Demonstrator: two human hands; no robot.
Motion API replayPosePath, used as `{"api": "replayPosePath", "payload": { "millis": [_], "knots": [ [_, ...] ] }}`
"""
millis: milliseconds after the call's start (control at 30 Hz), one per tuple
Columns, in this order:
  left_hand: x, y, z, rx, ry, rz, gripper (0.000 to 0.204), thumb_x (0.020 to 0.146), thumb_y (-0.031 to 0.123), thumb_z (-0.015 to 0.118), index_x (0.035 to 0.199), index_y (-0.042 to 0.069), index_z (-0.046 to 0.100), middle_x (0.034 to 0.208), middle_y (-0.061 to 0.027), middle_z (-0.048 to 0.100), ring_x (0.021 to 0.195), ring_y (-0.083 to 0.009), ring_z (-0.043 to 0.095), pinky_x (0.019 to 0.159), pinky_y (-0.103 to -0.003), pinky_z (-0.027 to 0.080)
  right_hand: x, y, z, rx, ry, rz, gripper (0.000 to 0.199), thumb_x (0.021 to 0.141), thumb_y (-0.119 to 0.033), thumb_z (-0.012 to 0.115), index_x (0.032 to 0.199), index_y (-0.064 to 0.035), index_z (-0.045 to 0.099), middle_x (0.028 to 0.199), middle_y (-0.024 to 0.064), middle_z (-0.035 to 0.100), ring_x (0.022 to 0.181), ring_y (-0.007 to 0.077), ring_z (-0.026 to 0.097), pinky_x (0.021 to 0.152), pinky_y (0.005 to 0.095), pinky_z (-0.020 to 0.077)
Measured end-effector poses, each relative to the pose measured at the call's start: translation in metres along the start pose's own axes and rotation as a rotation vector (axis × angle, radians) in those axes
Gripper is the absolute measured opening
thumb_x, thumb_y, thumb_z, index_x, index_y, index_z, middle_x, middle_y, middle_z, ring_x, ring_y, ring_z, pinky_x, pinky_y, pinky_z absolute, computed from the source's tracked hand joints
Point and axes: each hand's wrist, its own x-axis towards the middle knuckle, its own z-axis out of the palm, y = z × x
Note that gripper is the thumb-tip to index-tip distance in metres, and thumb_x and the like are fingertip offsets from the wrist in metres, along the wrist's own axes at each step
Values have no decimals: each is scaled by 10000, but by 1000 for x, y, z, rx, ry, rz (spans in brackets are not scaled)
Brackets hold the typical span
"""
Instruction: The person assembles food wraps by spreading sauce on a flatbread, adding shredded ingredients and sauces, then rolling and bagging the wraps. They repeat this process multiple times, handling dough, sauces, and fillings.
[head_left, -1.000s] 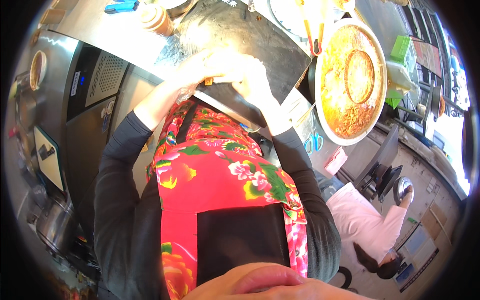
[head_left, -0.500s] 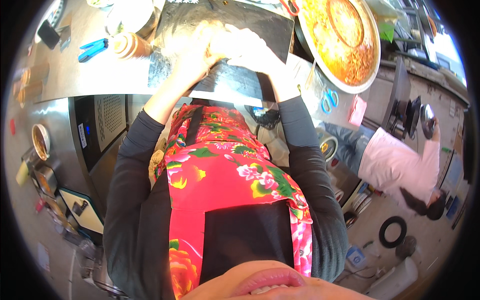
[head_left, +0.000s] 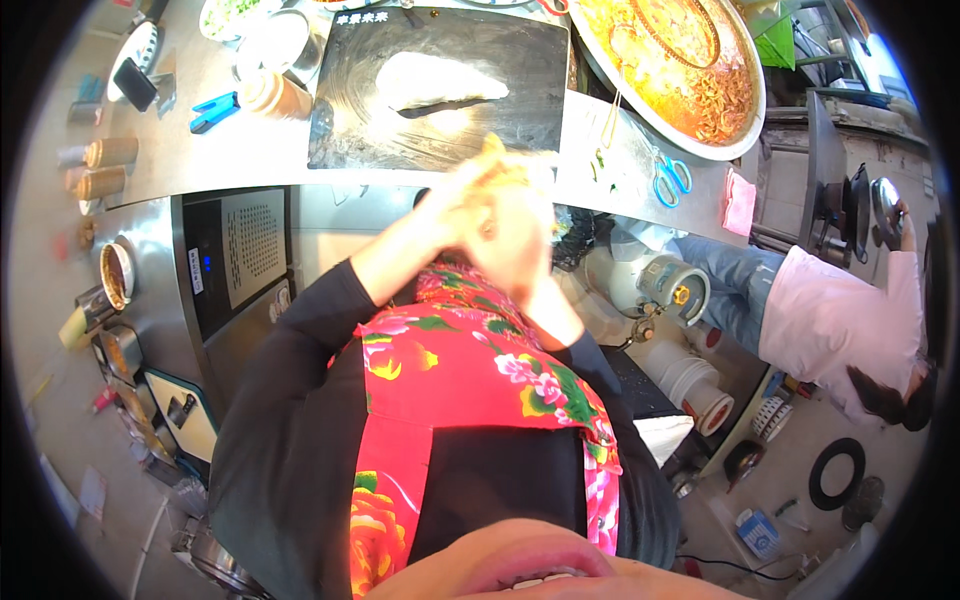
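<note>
Now that both hands have come off it, the white dough [head_left: 435, 80] lies unheld: one elongated lump, upper middle of the frame, on the black board [head_left: 345, 130]. Left hand [head_left: 462, 208] and right hand [head_left: 515, 225]: drawn back to the centre, at the board's lower edge, pressed together, blurred; whether anything is between them, cannot tell. Handling of the lump, by judgement, paused. Table [head_left: 235, 160], upper left: blue tool [head_left: 213, 113]. Upper right: large basin [head_left: 757, 115] of red-orange food; blue-handled scissors [head_left: 668, 178] below it.
</note>
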Motion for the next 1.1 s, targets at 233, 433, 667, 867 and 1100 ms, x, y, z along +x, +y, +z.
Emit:
{"api": "replayPosePath", "payload": {
  "millis": [233, 433, 667, 867, 1100],
  "knots": [
    [-1, -109, 10, 363, 269, -238, 382, 1027, 305, 499, 1331, 75, 515, 1290, -38, 579, 1179, -158, 550, 1011, -334, 438, -99, 91, -39, -248, 47, 441, 173, 789, -77, 680, 936, -46, 595, 837, 140, 642, 728, 347, 637, 646, 429, 509],
    [-39, -41, -161, 571, 755, -396, 272, 1030, 224, 457, 1182, 37, 582, 1092, -109, 668, 967, -216, 655, 831, -376, 546, -136, 113, 65, 657, -338, 592, 213, 867, -185, 716, 963, -2, 668, 727, 83, 668, 647, 139, 632, 617, 302, 520],
    [46, 126, -351, 453, 519, 227, 222, 993, 158, 538, 1125, -12, 594, 937, -96, 637, 808, -187, 610, 697, -297, 527, -210, 431, 107, 900, 909, 1641, 119, 927, -112, 511, 954, -35, 599, 711, 145, 643, 448, 186, 533, 335, 310, 371],
    [117, 171, -402, 434, 725, 385, 296, 983, 149, 552, 1224, -22, 534, 1109, -145, 597, 1013, -237, 577, 859, -312, 510, -238, 533, 53, 143, 887, 1491, 234, 853, -185, 638, 1064, -98, 688, 958, 141, 718, 959, 367, 660, 860, 445, 521],
    [35, 38, -296, 601, 590, -100, 437, 990, 167, 541, 1371, -20, 437, 1348, -207, 527, 1174, -295, 577, 1003, -373, 500, -270, 505, 57, -73, 84, 1502, 352, 870, -344, 580, 1170, -183, 671, 1123, 97, 701, 1063, 285, 654, 1012, 382, 452]
  ]
}}
